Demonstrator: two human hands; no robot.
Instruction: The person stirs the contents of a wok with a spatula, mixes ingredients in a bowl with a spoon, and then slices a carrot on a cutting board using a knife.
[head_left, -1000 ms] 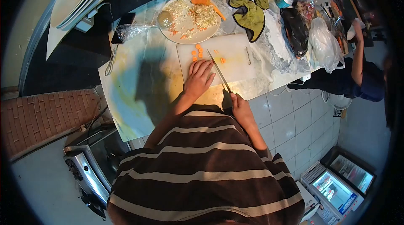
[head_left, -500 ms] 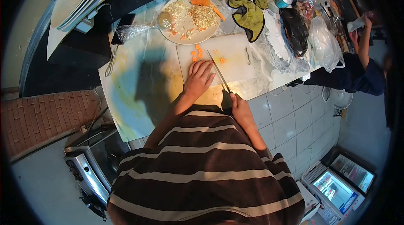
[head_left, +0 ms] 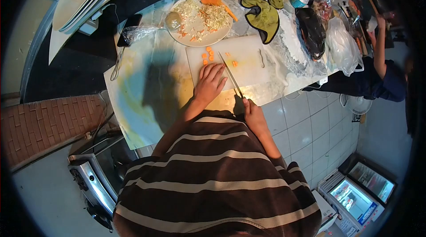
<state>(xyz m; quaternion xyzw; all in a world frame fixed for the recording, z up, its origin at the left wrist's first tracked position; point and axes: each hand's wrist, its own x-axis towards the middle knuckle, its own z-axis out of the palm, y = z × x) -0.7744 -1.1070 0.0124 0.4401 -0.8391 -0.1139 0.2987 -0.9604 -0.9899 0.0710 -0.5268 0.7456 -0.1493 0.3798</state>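
Note:
On the translucent cutting board (head_left: pixel 250 50) lie several small orange carrot pieces (head_left: pixel 210 50), with more bits (head_left: pixel 234 63) on the other side of the blade. My right hand (head_left: pixel 253 112) is closed around the handle of a knife (head_left: pixel 231 76), whose long blade slants over the board, tip away from me. Just left of the blade, my left hand (head_left: pixel 210 85) rests on the board with its fingers close together and bent down. Whatever lies under those fingertips is hidden. Beyond the board a round plate (head_left: pixel 195 41) carries shredded vegetables (head_left: pixel 215 18) and larger carrot pieces (head_left: pixel 211 1).
Green cloths with dark edging (head_left: pixel 262 13) lie behind the board. At the right are a can (head_left: pixel 300 0), a black bag (head_left: pixel 309 33) and a white plastic bag (head_left: pixel 341 44). A phone (head_left: pixel 128 28) and whisk (head_left: pixel 116 66) lie left. Another person (head_left: pixel 386 75) stands far right.
Both my hands and the knife hold nearly the same position. At the far right, the other person's raised arm has shifted slightly left.

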